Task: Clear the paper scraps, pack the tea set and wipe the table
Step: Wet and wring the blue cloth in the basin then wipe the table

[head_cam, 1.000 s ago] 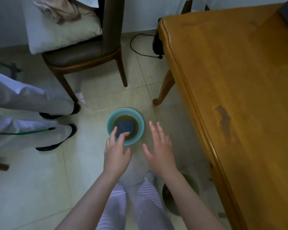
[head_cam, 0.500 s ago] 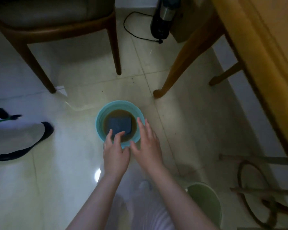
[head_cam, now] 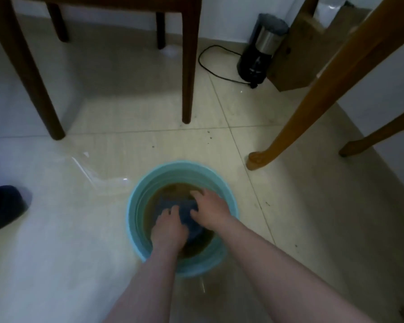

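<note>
Table legs [head_cam: 313, 101], 2 of them, stand right of the teal basin [head_cam: 135, 194] on my feed, and a dark kettle [head_cam: 259, 52] sits well beyond it. Inside the basin, in brown water, I see the right hand [head_cam: 211, 212] lying with fingers spread and the left hand [head_cam: 168, 227] with fingers curled. Both are on the blue cloth [head_cam: 184, 213] sunk at the basin's middle.

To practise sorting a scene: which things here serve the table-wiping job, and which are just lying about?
Job: cloth, basin of brown water, left hand, right hand, both on the cloth.
Lying about: chair leg, black appliance, its cord, shoe.
</note>
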`<state>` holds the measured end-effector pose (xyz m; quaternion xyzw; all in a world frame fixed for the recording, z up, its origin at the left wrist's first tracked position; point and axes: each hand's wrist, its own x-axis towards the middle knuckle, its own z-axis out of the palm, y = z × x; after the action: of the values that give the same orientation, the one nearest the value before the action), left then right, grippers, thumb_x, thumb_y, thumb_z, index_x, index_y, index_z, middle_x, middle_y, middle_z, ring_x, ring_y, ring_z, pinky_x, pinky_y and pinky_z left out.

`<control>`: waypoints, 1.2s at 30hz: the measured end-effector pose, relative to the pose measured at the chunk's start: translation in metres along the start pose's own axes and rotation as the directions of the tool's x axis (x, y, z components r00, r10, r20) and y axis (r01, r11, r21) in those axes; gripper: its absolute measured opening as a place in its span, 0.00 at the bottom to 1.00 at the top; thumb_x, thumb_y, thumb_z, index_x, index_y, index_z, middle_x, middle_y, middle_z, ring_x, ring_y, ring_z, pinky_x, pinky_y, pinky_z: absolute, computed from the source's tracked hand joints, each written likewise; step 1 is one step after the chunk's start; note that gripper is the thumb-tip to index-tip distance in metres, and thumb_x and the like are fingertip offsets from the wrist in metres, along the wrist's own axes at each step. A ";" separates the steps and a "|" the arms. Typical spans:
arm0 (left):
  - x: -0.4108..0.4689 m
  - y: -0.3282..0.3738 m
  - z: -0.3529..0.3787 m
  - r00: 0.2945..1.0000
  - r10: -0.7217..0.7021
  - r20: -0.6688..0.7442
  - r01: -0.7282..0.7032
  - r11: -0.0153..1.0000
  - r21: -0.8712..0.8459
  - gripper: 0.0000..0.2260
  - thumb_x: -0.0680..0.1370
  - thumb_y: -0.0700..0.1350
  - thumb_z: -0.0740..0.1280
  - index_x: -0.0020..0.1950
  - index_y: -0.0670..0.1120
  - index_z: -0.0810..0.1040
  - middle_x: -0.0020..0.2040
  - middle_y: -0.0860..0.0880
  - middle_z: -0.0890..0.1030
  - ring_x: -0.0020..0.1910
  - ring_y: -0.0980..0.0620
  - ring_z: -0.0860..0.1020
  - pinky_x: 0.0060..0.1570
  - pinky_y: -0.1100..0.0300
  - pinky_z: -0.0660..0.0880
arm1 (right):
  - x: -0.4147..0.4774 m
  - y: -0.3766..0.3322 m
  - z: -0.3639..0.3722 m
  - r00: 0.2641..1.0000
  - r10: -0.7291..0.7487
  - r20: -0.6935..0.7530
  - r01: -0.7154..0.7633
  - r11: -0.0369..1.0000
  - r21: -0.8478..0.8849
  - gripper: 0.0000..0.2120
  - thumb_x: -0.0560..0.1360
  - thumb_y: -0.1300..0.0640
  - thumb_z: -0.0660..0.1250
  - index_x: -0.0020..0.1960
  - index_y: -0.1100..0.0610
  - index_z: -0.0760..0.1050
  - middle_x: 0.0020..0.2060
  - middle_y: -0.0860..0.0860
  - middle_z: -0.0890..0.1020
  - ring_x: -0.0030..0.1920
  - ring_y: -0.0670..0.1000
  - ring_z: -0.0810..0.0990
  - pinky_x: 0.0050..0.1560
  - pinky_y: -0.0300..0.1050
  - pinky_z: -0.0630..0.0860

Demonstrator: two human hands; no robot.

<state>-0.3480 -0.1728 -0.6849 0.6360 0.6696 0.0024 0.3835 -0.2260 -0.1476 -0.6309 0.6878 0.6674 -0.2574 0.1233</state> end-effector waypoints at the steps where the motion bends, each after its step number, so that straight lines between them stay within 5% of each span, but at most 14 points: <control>1: 0.013 -0.006 0.012 0.998 -0.059 0.014 0.059 0.998 -0.020 0.22 0.78 0.43 0.57 0.73 0.46 0.63 0.69 0.43 0.69 0.67 0.42 0.69 0.61 0.49 0.70 | 0.015 0.002 0.007 0.995 -0.029 0.093 0.037 0.995 -0.088 0.26 0.77 0.52 0.63 0.73 0.55 0.63 0.70 0.58 0.66 0.68 0.60 0.68 0.63 0.51 0.69; 4: 0.031 -0.017 0.036 0.985 -0.171 0.004 0.170 0.977 -0.130 0.21 0.78 0.45 0.60 0.71 0.45 0.64 0.69 0.41 0.67 0.66 0.40 0.68 0.62 0.48 0.70 | 0.051 0.002 0.021 0.931 -0.019 0.365 0.082 0.984 -0.159 0.22 0.77 0.54 0.65 0.69 0.59 0.70 0.66 0.60 0.74 0.63 0.59 0.75 0.58 0.48 0.72; 8: 0.021 -0.019 0.043 0.976 -0.201 -0.088 0.177 0.958 -0.226 0.20 0.76 0.43 0.61 0.69 0.47 0.67 0.70 0.42 0.65 0.66 0.41 0.66 0.61 0.47 0.70 | 0.067 0.005 0.043 0.957 0.112 0.268 -0.089 0.991 -0.096 0.26 0.72 0.49 0.68 0.68 0.55 0.70 0.65 0.58 0.74 0.63 0.58 0.75 0.60 0.50 0.74; 13: 0.024 -0.021 0.044 0.954 -0.291 -0.074 0.244 0.895 -0.374 0.26 0.74 0.43 0.63 0.72 0.47 0.65 0.68 0.39 0.69 0.66 0.38 0.68 0.65 0.49 0.67 | 0.051 0.002 0.090 0.937 0.230 0.261 -0.224 0.973 -0.054 0.40 0.75 0.47 0.66 0.78 0.50 0.45 0.75 0.58 0.55 0.71 0.62 0.62 0.66 0.57 0.67; 16: 0.033 -0.015 0.038 0.919 -0.393 -0.010 0.288 0.691 -0.662 0.21 0.75 0.42 0.64 0.68 0.45 0.69 0.63 0.39 0.75 0.61 0.39 0.74 0.62 0.48 0.71 | 0.046 -0.001 0.100 0.944 0.312 0.107 -0.315 0.949 0.019 0.41 0.77 0.51 0.66 0.78 0.51 0.41 0.72 0.58 0.57 0.68 0.61 0.65 0.62 0.55 0.70; 19: 0.037 -0.013 0.034 0.884 -0.419 0.207 0.368 0.351 -0.861 0.15 0.77 0.42 0.63 0.63 0.42 0.73 0.58 0.39 0.78 0.52 0.40 0.77 0.54 0.51 0.74 | 0.043 0.000 0.108 0.932 0.358 0.056 -0.362 0.914 0.184 0.22 0.79 0.56 0.62 0.71 0.56 0.61 0.67 0.58 0.67 0.63 0.61 0.71 0.59 0.52 0.71; 21: 0.032 -0.012 0.034 0.868 -0.382 0.317 0.411 0.196 -0.890 0.11 0.78 0.44 0.62 0.58 0.42 0.77 0.53 0.39 0.80 0.46 0.42 0.78 0.47 0.54 0.73 | 0.044 0.006 0.105 0.920 0.352 0.169 -0.391 0.845 0.366 0.16 0.78 0.58 0.62 0.65 0.57 0.71 0.61 0.59 0.76 0.59 0.59 0.76 0.58 0.49 0.74; 23: 0.028 -0.012 0.037 0.870 -0.362 0.334 0.404 0.137 -0.905 0.13 0.79 0.48 0.62 0.60 0.43 0.76 0.55 0.41 0.79 0.49 0.43 0.78 0.51 0.53 0.75 | 0.042 0.009 0.095 0.898 0.322 0.298 -0.439 0.658 0.612 0.11 0.75 0.64 0.63 0.56 0.61 0.77 0.52 0.59 0.81 0.51 0.58 0.80 0.53 0.48 0.78; 26: 0.051 -0.021 0.058 0.870 -0.328 0.367 0.418 0.096 -0.903 0.31 0.70 0.63 0.66 0.68 0.48 0.73 0.62 0.43 0.78 0.57 0.43 0.78 0.56 0.49 0.77 | 0.036 0.003 0.074 0.896 0.267 0.354 -0.441 0.449 0.777 0.06 0.70 0.67 0.61 0.35 0.63 0.73 0.32 0.59 0.79 0.32 0.55 0.77 0.31 0.38 0.74; 28: 0.068 -0.025 0.066 0.880 -0.269 0.392 0.420 0.055 -0.906 0.42 0.58 0.70 0.71 0.67 0.49 0.74 0.59 0.43 0.80 0.53 0.43 0.80 0.48 0.49 0.79 | 0.031 -0.006 0.063 0.892 0.203 0.403 -0.444 0.233 0.865 0.04 0.63 0.62 0.62 0.34 0.63 0.72 0.24 0.59 0.76 0.23 0.55 0.74 0.26 0.36 0.71; 30: 0.044 -0.004 0.029 0.874 -0.193 0.445 0.454 -0.002 -0.891 0.37 0.61 0.68 0.74 0.63 0.47 0.78 0.56 0.40 0.81 0.51 0.42 0.82 0.49 0.45 0.80 | 0.030 -0.007 0.060 0.896 0.121 0.427 -0.439 0.107 0.892 0.13 0.54 0.58 0.62 0.38 0.60 0.73 0.28 0.58 0.77 0.28 0.55 0.75 0.31 0.39 0.73; 33: 0.030 0.004 0.005 0.881 -0.122 0.456 0.449 -0.083 -0.890 0.20 0.74 0.57 0.70 0.54 0.41 0.80 0.50 0.38 0.83 0.46 0.42 0.82 0.46 0.49 0.80 | 0.024 0.000 0.056 0.885 0.031 0.465 -0.466 0.119 0.877 0.24 0.51 0.55 0.66 0.47 0.58 0.75 0.37 0.56 0.79 0.37 0.55 0.79 0.38 0.45 0.77; 36: 0.037 0.001 0.005 0.908 -0.137 0.396 0.381 -0.122 -0.916 0.29 0.65 0.55 0.77 0.60 0.41 0.80 0.56 0.40 0.82 0.52 0.41 0.82 0.51 0.45 0.80 | 0.017 0.000 0.044 0.880 -0.053 0.473 -0.455 0.194 0.869 0.20 0.61 0.59 0.67 0.53 0.58 0.75 0.45 0.58 0.81 0.43 0.55 0.80 0.43 0.48 0.79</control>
<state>-0.3406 -0.1435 -0.7061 0.0092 0.5313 0.3560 0.7687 -0.2348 -0.1556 -0.6760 0.6265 0.2195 -0.7298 -0.1634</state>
